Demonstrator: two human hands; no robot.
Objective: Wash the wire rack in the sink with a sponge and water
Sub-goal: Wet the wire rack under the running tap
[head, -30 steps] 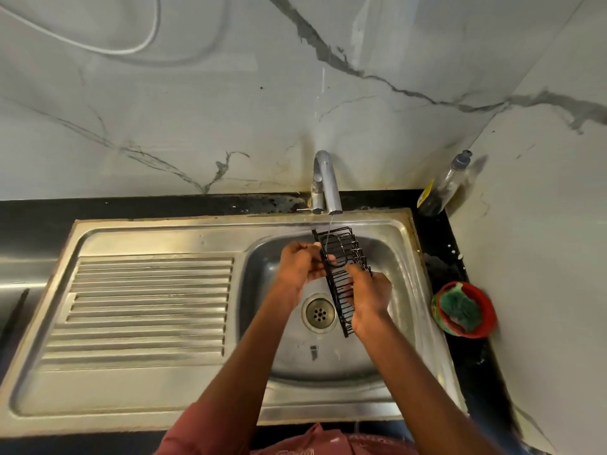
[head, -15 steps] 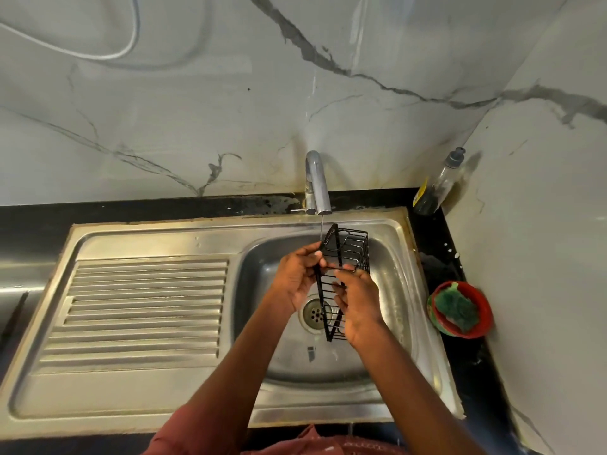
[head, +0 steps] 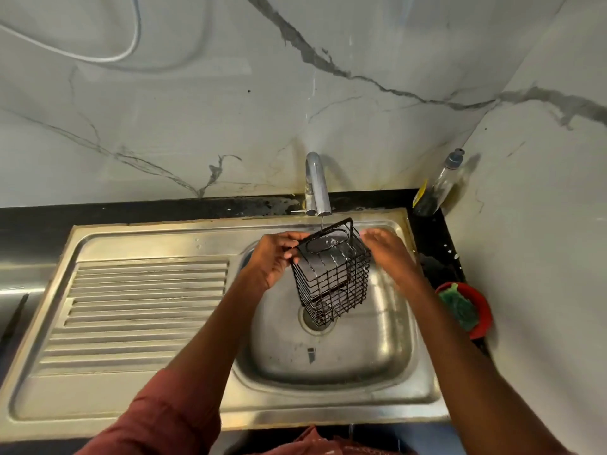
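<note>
A black wire rack point(head: 331, 277), shaped like a small basket, hangs over the steel sink basin point(head: 328, 349) under a thin stream of water from the tap point(head: 318, 185). My left hand point(head: 274, 257) grips the rack's upper left edge. On the rack's right side my right hand point(head: 384, 249) lies with straight fingers, slightly blurred. A green sponge point(head: 460, 308) sits in a red bowl point(head: 481, 320) on the counter to the right of the sink.
A ribbed steel draining board point(head: 141, 310) lies left of the basin. A clear soap bottle point(head: 438, 185) leans in the back right corner on the black counter. Marble walls close the back and right. The drain point(head: 315, 323) is below the rack.
The rack has turned from edge-on to showing its open basket side and has risen toward the tap. My right hand has let go of its lower edge and moved up to its right side.
</note>
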